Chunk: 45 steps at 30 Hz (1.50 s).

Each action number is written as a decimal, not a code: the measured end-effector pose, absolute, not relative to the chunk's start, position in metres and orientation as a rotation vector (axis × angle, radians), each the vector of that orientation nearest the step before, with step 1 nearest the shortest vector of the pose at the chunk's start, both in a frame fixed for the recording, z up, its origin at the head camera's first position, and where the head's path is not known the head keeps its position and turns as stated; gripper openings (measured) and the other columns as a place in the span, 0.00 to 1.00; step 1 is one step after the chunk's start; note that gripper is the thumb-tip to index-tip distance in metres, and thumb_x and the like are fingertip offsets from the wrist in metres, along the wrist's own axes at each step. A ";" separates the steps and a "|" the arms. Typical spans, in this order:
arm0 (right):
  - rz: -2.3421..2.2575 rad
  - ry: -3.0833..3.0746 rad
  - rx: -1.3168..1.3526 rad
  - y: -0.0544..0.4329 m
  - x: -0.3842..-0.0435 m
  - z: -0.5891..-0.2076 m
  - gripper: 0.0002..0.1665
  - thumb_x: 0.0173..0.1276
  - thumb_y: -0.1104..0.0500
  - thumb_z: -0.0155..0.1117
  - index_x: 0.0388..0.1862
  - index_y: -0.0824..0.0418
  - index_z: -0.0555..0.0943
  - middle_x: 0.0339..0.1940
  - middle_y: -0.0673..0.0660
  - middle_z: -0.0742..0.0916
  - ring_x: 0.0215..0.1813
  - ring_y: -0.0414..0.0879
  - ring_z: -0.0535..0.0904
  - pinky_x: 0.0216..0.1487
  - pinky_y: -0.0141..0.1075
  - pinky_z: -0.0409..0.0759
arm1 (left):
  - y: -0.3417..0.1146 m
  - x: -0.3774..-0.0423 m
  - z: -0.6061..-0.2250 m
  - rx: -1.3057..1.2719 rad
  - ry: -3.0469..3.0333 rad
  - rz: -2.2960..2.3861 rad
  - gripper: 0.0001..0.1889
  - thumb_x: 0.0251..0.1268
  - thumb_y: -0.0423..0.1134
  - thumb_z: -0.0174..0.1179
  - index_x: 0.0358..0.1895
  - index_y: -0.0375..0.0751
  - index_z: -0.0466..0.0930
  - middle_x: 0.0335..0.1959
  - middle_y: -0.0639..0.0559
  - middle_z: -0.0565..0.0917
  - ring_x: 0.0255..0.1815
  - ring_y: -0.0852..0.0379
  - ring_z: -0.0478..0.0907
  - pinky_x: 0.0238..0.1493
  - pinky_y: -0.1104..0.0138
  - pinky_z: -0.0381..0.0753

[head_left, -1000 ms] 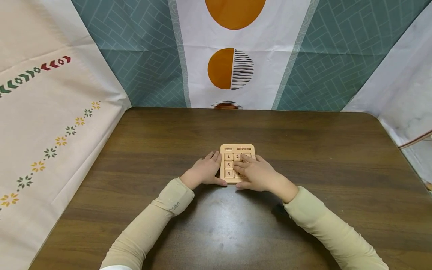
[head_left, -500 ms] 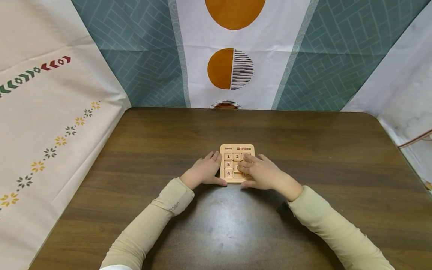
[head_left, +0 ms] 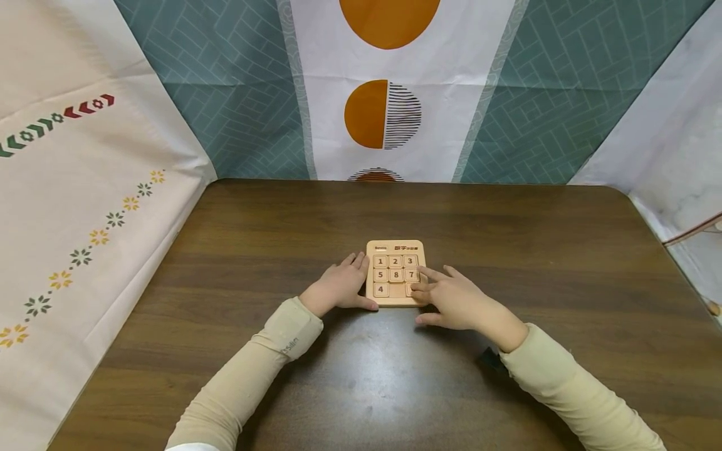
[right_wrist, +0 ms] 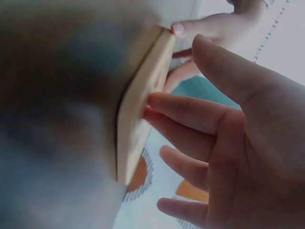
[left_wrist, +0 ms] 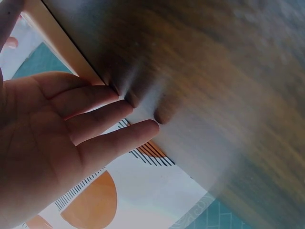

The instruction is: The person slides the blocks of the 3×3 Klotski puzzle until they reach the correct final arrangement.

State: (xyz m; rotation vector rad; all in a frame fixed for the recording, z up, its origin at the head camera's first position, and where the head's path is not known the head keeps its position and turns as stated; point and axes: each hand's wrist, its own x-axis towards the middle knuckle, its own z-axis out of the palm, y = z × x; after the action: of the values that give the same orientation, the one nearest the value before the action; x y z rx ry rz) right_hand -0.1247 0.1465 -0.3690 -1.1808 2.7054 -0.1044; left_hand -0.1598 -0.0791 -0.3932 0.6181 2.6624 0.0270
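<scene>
A wooden number slide puzzle point(head_left: 395, 303) lies flat on the brown table. Its top row reads 1, 2, 3 and its middle row 5, 8, 7. Below, a tile 4 point(head_left: 380, 289) sits at the left, beside a bare slot in the bottom middle. My right fingertips partly cover the bottom-right tile. My left hand point(head_left: 337, 286) rests against the puzzle's left side, thumb at the near corner; in the left wrist view its fingers point(left_wrist: 119, 138) stretch out straight. My right hand point(head_left: 459, 302) reaches in from the right, fingers extended, two fingertips touching the puzzle's face in the right wrist view.
The wooden table point(head_left: 282, 213) runs back to a hanging green and white cloth point(head_left: 440, 125). A pale patterned cloth point(head_left: 90, 200) borders the left side. A small dark object point(head_left: 492, 359) shows under the right sleeve's cuff.
Tile 8 has slid up from the bottom row to the centre, baring the bottom-middle slot. My right hand has drawn back to the right; my left hand has stayed in place.
</scene>
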 end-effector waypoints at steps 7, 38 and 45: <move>-0.128 2.694 -1.203 0.138 -0.122 -0.380 0.36 0.59 0.39 0.59 0.60 0.61 0.74 0.62 0.55 0.74 0.69 0.55 0.56 0.59 0.61 0.55 | -0.078 -0.159 -0.392 0.628 2.659 0.038 0.56 0.48 0.66 0.58 0.70 0.30 0.44 0.71 0.38 0.49 0.70 0.44 0.47 0.59 0.49 0.62; -0.151 2.771 -1.041 0.152 -0.129 -0.382 0.37 0.60 0.40 0.59 0.62 0.61 0.71 0.64 0.56 0.72 0.69 0.56 0.56 0.58 0.63 0.55 | -0.079 -0.158 -0.391 0.625 2.661 0.043 0.56 0.48 0.66 0.59 0.70 0.30 0.45 0.71 0.38 0.49 0.70 0.44 0.47 0.60 0.49 0.60; -0.127 2.726 -1.121 0.153 -0.117 -0.375 0.34 0.60 0.42 0.60 0.59 0.62 0.74 0.61 0.57 0.75 0.68 0.57 0.58 0.58 0.62 0.57 | -0.080 -0.159 -0.391 0.624 2.663 0.039 0.56 0.48 0.66 0.59 0.70 0.30 0.44 0.71 0.38 0.49 0.70 0.44 0.47 0.60 0.48 0.60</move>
State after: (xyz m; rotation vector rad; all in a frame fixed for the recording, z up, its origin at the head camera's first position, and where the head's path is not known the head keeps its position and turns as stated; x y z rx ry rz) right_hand -0.1172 0.1525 -0.3754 -1.1209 2.7263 -0.1274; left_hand -0.1588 -0.0795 -0.3908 0.6236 2.6631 0.0387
